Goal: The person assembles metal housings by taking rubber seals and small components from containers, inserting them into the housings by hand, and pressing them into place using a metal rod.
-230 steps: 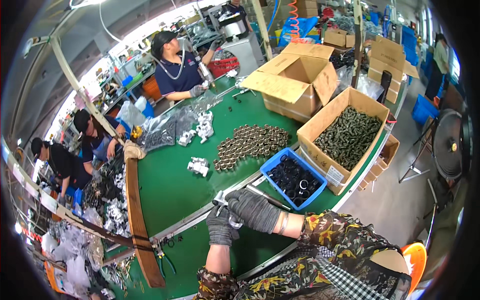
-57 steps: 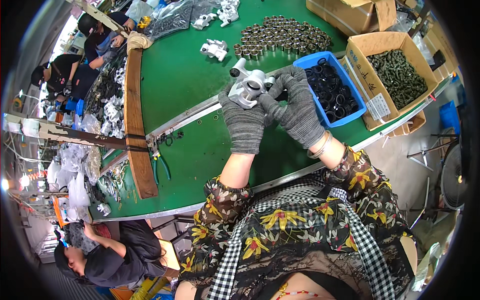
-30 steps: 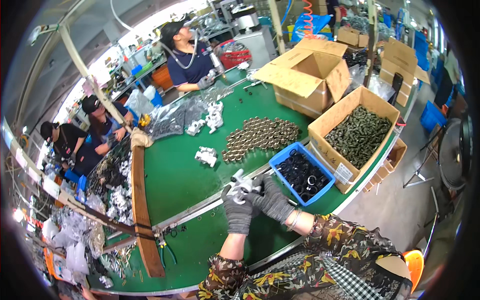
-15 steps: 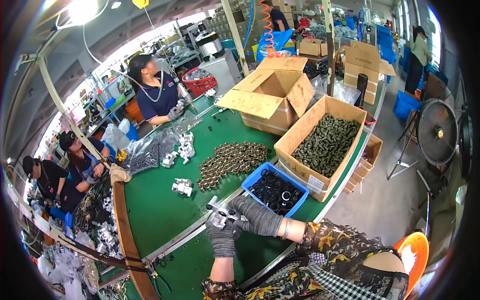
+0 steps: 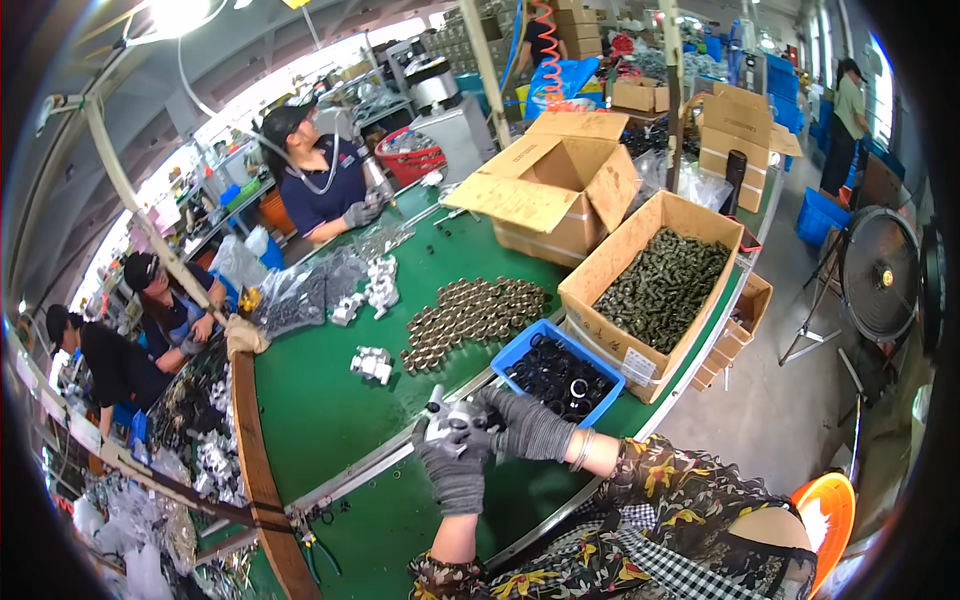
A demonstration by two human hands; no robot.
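In grey knitted work gloves, my two hands meet over the near edge of the green bench. My left hand (image 5: 455, 470) closes from below around a silver cast-metal fitting (image 5: 448, 415) with short tube-like ends. From the right my right hand (image 5: 518, 425) grips the same fitting, its fingertips pressed against it; whether a smaller piece sits under them is hidden. Beside my right wrist stands a blue tray (image 5: 612, 398) of black plastic rings. Farther ahead lie a similar silver fitting (image 5: 372, 365) and a flat cluster of bronze-coloured metal rings (image 5: 470, 318).
An open carton (image 5: 598, 300) of dark small parts stands at the right, with an opened carton (image 5: 545, 225) behind it. Pliers (image 5: 315, 548) lie at the lower left by a wooden rail (image 5: 248, 450). Co-workers sit across the bench. A standing fan (image 5: 880, 275) is at the right.
The fitting has turned in my hands and is now more covered by my fingers. My right hand has drawn in over it. The whole view has shifted slightly.
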